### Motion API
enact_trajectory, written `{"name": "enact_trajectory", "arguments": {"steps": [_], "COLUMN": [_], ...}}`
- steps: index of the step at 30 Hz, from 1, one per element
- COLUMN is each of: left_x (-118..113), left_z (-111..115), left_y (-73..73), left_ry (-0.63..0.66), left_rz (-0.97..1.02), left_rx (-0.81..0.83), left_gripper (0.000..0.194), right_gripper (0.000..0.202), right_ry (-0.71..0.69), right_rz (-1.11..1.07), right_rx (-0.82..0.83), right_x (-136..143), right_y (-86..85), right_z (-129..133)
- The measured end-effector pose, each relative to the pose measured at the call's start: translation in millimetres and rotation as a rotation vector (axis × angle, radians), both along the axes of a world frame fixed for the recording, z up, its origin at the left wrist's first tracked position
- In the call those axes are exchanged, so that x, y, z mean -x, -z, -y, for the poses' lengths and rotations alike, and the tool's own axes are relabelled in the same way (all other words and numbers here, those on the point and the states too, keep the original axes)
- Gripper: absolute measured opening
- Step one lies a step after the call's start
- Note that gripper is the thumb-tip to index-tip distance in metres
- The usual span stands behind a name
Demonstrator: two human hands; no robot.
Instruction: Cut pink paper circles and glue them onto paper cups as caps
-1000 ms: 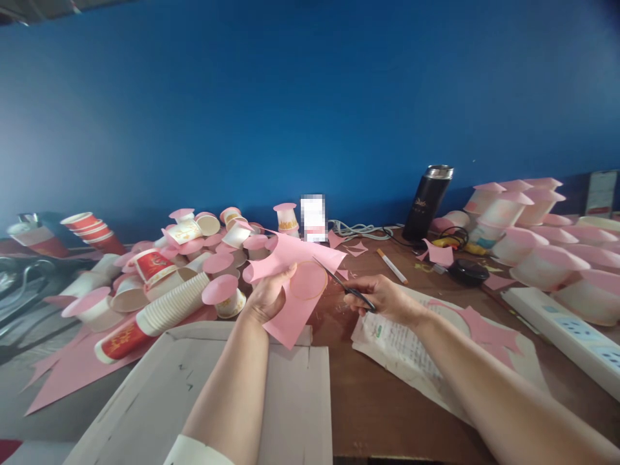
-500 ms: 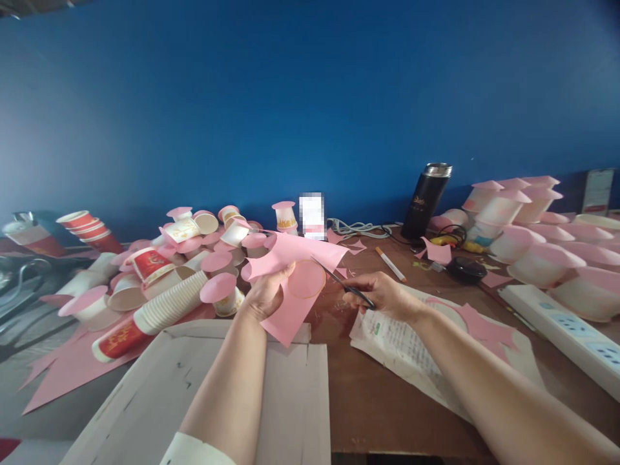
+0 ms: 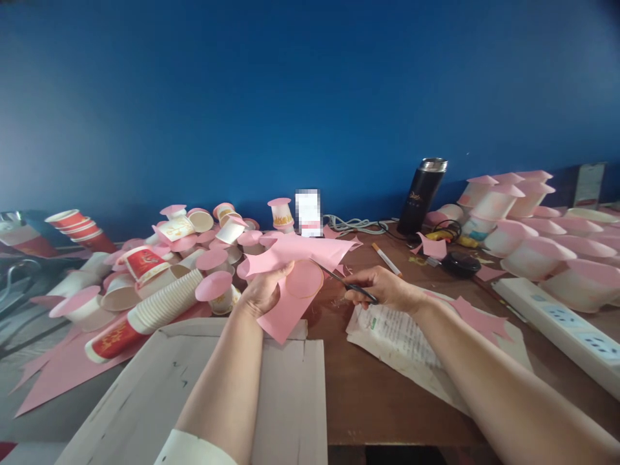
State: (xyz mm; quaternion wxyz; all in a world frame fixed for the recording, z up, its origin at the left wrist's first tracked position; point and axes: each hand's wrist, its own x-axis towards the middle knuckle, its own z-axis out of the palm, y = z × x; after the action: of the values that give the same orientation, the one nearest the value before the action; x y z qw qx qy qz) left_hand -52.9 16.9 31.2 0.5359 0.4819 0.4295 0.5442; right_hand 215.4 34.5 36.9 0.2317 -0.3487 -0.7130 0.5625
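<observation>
A pink paper sheet with a circle outlined on it is pinched in my left hand, thumb on top. Its upper part is partly cut and curls upward. My right hand grips dark-handled scissors, whose blades reach the sheet's cut edge just above and right of the circle. Under my left forearm lies a grey cardboard piece. Beneath my right wrist is a printed paper bag.
Paper cups with pink discs crowd the left, beside a long cup stack. More disc-topped cups fill the right, near a white power strip. A black bottle, a phone and white cables stand or lie by the wall.
The scissors' handles have closed slightly and the sheet's curled upper part has shifted a little. The whole view has moved slightly, with the surroundings now a bit further left.
</observation>
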Motion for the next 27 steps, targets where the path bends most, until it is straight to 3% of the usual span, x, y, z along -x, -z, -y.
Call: {"name": "enact_trajectory", "arguments": {"steps": [12,27], "left_x": [-18.3,-3.7], "left_z": [7.4,-2.3], "left_y": [-3.9,12.0], "left_ry": [0.063,0.096], "left_rz": [0.157,0.172], "left_rx": [0.094,0.049], "left_gripper": [0.041,0.038], "right_gripper": [0.036,0.035], "right_ry": [-0.001,-0.024], "right_rz": [-0.001,0.023], "right_rx": [-0.028,-0.115], "right_x": [4.1,3.0], "right_y": [-3.8,-3.1], "right_z": [3.9,3.2]}}
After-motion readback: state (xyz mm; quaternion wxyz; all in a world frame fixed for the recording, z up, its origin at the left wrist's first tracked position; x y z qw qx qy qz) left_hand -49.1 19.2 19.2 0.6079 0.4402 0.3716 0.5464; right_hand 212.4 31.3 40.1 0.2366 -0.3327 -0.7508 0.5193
